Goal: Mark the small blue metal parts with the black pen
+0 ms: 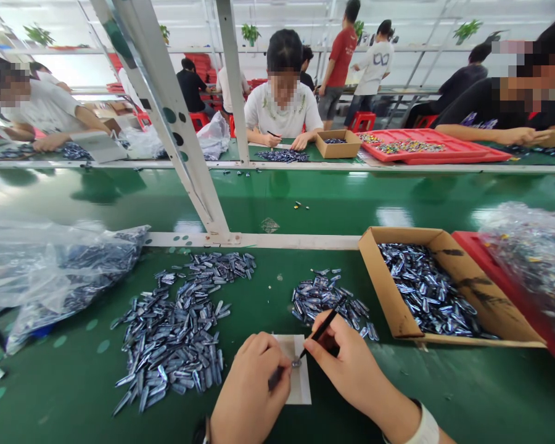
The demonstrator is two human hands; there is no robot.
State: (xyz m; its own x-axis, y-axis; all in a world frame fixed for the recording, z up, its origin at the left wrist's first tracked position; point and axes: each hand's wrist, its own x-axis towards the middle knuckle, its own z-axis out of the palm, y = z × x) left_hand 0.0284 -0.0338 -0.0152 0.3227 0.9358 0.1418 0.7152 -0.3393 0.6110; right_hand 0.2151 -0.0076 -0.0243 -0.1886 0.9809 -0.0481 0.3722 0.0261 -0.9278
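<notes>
My right hand [346,361] is closed around a thin black pen-like tool [322,325], its tip pointing down at a small shiny piece [296,363] on a white card [299,388]. My left hand [255,385] rests over the card's left side, fingers curled and pressed together near that piece; what they pinch, if anything, is hidden. Left of my hands spreads a large pile of dark bluish, elongated pieces [173,336]. A smaller pile of similar pieces [326,297] lies just beyond the card and my right hand.
An open cardboard box [370,271] of similar pieces stands at right, beside a red tray [467,243] under a plastic bag [531,246]. A clear bag [60,271] lies at left. A slanted metal post [180,142] rises ahead. People sit across the green table [351,197].
</notes>
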